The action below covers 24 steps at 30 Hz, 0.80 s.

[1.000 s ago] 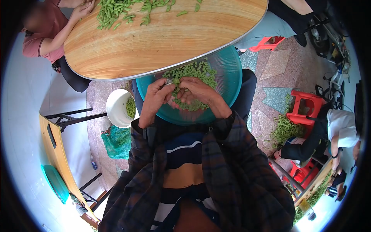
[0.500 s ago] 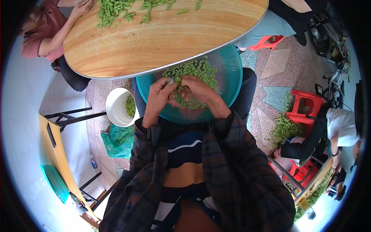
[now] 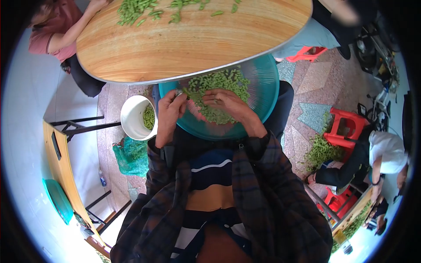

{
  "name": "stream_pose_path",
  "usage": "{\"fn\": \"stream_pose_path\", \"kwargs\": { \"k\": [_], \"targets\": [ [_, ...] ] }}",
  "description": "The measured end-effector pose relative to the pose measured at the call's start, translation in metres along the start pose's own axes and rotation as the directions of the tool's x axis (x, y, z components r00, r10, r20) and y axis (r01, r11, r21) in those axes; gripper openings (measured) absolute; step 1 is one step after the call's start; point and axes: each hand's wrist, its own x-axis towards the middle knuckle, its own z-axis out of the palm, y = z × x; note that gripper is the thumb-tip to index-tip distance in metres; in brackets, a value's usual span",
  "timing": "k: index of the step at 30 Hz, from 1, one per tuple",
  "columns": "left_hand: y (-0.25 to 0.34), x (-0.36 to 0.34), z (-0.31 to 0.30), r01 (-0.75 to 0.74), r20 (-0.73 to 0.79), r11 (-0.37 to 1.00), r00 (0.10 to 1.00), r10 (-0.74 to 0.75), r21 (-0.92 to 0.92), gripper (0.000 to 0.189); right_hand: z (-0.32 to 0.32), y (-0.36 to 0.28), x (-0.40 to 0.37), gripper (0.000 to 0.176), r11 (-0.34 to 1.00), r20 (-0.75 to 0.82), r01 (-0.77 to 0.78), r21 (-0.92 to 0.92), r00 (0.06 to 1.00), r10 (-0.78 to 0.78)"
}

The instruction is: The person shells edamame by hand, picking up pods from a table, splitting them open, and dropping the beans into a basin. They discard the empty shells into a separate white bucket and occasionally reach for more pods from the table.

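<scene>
Left hand (image 3: 170, 111) pinching green pod (image 3: 188, 93) over teal basin (image 3: 270, 83); right hand (image 3: 231, 106) above green beans (image 3: 224, 79).

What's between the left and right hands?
A green pod at the fingertips of the left hand, and beans in the teal basin below; head view.

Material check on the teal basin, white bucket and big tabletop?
Teal basin: likely plastic, smooth and semi-translucent; light streaks its ribbed-looking wall.
White bucket: probably plastic, plain and opaque, with a smooth wall.
Tabletop: light wood grain, slight sheen, grey edge band; solid wood or laminate, can't tell.
</scene>
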Motion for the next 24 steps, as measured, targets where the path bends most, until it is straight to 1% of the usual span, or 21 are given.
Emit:
{"fn": "stream_pose_path", "kwargs": {
  "k": [1,2,3,4,5,7,8,9,10,11,12,14,16,17,18,20,22,24],
  "targets": [
    [0.001,-0.005,-0.011,-0.005,-0.026,1.0,1.0,0.005,0.001,0.02,-0.003,0.002,-0.001,0.04,1.0,0.025,-0.007,-0.005,1.0,0.007],
    [0.003,-0.011,-0.026,-0.006,-0.094,1.0,0.996,0.005,-0.004,0.021,-0.006,0.004,-0.003,0.038,0.978,-0.014,0.037,-0.206,0.999,-0.041],
    [0.006,-0.018,-0.044,-0.009,-0.167,1.0,0.986,0.008,-0.007,0.021,-0.01,0.007,-0.004,0.036,0.914,-0.035,0.08,-0.398,0.994,-0.102],
    [0.002,-0.025,-0.066,-0.022,-0.241,0.999,0.97,0.03,0.036,0.021,-0.017,0.012,-0.004,0.035,0.876,-0.011,0.127,-0.466,0.989,-0.149],
    [0.001,-0.031,-0.088,-0.03,-0.31,0.999,0.95,0.039,0.033,0.021,-0.024,0.016,-0.004,0.034,0.83,0.017,0.177,-0.529,0.98,-0.198],
    [-0.007,-0.042,-0.133,-0.027,-0.427,0.999,0.904,0.032,0.018,0.02,-0.028,0.02,-0.01,0.035,0.862,-0.009,0.167,-0.478,0.981,-0.195],
    [-0.017,-0.045,-0.157,-0.033,-0.459,0.999,0.887,0.041,0.025,0.02,-0.028,0.018,-0.013,0.035,0.882,-0.05,0.103,-0.46,0.989,-0.142],
    [-0.028,-0.046,-0.179,0.029,-0.504,0.999,0.864,-0.015,0.02,0.019,-0.028,0.014,-0.015,0.036,0.896,-0.093,0.037,-0.442,0.992,-0.087],
    [-0.042,-0.047,-0.201,0.09,-0.544,0.996,0.836,-0.072,0.007,0.019,-0.028,0.013,-0.016,0.036,0.895,-0.065,0.045,-0.444,0.995,-0.082],
    [-0.058,-0.047,-0.224,0.121,-0.535,0.993,0.839,-0.098,0.009,0.019,-0.029,0.012,-0.017,0.036,0.911,-0.098,0.013,-0.412,0.994,-0.058],
    [-0.065,-0.049,-0.232,0.118,-0.552,0.993,0.828,-0.094,0.007,0.019,-0.029,0.013,-0.019,0.037,0.926,-0.135,-0.021,-0.378,0.99,-0.033],
    [-0.074,-0.05,-0.243,0.144,-0.571,0.99,0.812,-0.123,-0.009,0.017,-0.031,0.012,-0.019,0.037,0.929,-0.135,-0.016,-0.37,0.99,-0.036],
    [-0.087,-0.055,-0.256,0.122,-0.57,0.992,0.815,-0.102,-0.002,0.019,-0.032,0.016,-0.022,0.036,0.93,-0.154,-0.016,-0.368,0.987,-0.044],
    [-0.092,-0.059,-0.26,0.104,-0.601,0.994,0.797,-0.066,0.029,0.021,-0.033,0.022,-0.022,0.035,0.93,-0.163,-0.016,-0.367,0.985,-0.047],
    [-0.098,-0.055,-0.258,0.073,-0.617,0.996,0.786,-0.025,0.052,0.023,-0.039,0.022,-0.023,0.034,0.926,-0.182,-0.006,-0.377,0.981,-0.068],
    [-0.1,-0.057,-0.25,0.025,-0.595,1.0,0.804,-0.018,0.003,0.025,-0.04,0.026,-0.029,0.029,0.89,-0.213,0.031,-0.454,0.967,-0.142],
    [-0.093,-0.057,-0.229,-0.153,-0.559,0.987,0.814,0.158,0.057,0.02,-0.025,0.009,-0.038,0.026,0.851,-0.192,0.101,-0.515,0.954,-0.229],
    [-0.068,-0.053,-0.203,-0.155,-0.563,0.986,0.811,0.158,0.054,0.019,-0.001,-0.025,-0.05,0.024,0.787,-0.218,0.068,-0.613,0.943,-0.251]
  ]
}}
